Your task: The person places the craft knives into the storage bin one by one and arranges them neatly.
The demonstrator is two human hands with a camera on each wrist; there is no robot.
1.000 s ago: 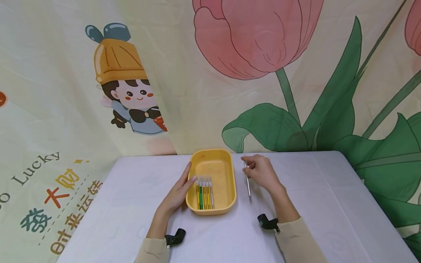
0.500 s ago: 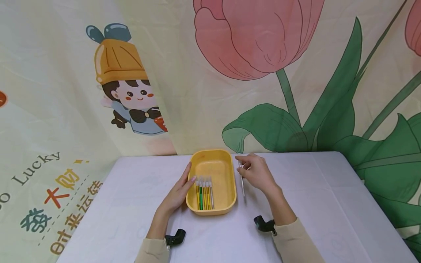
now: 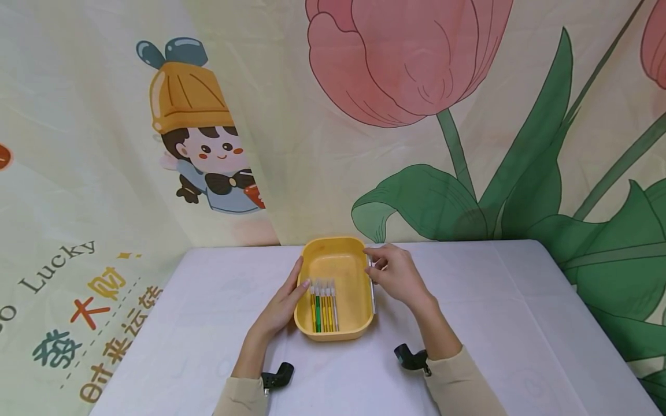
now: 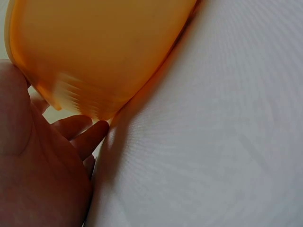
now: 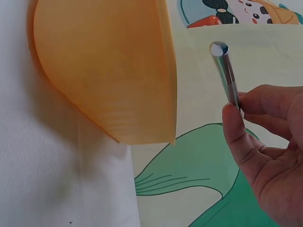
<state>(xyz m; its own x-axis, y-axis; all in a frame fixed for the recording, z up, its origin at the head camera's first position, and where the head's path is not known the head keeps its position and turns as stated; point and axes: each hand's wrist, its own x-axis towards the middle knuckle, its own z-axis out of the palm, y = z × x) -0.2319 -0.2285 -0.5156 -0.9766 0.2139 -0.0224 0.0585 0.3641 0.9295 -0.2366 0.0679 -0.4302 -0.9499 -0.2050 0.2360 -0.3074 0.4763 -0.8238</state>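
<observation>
A yellow plastic tray (image 3: 354, 300) stands on the white-covered table. My left hand (image 3: 281, 303) grips its left side, with the thumb over the rim and the fingers against the outer wall, as the left wrist view also shows. Several slim pen-like sticks (image 3: 325, 312), yellow, green and silver with whitish tips, lie side by side in the tray's near left part. At the right rim, my right hand (image 3: 396, 274) pinches a slim silver pen-like stick (image 5: 226, 71) between thumb and fingers. In the right wrist view it is apart from the tray wall, round-ended and shiny.
The white tabletop (image 3: 499, 323) spreads to both sides of the tray. Right behind its far edge hangs a printed cloth backdrop (image 3: 291, 144) with a tulip and a cartoon figure. Black wrist cameras (image 3: 278, 375) sit at both sleeves.
My right hand has moved left with the silver stick, from beside the tray to its right rim. The left hand, the tray and the sticks in it have stayed in place.
</observation>
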